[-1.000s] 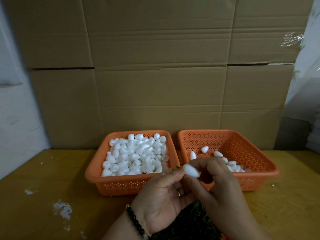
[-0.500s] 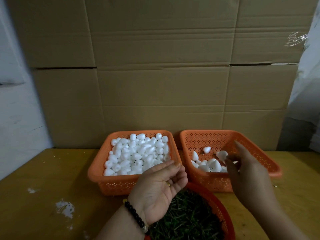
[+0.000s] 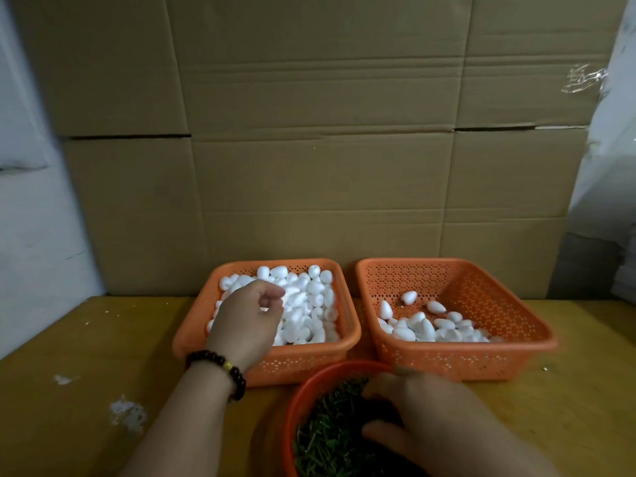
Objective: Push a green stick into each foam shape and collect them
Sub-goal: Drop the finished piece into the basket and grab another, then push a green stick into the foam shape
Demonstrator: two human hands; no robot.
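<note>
foam shapes [image 3: 303, 304]: white, egg-like, heaped | left hand [image 3: 247, 318] grip: curled, contents unclear | right hand [image 3: 423, 414] grip: unclear

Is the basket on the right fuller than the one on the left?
No, the right basket holds only a thin layer of white foam shapes along its near side, while the left basket is heaped with them.

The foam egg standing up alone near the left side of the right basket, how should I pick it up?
Come from above and pinch the foam egg across its fat lower part with thumb and finger. Its narrow tip points up, there is bare space around it, and the basket walls probably block a sideways reach.
</note>
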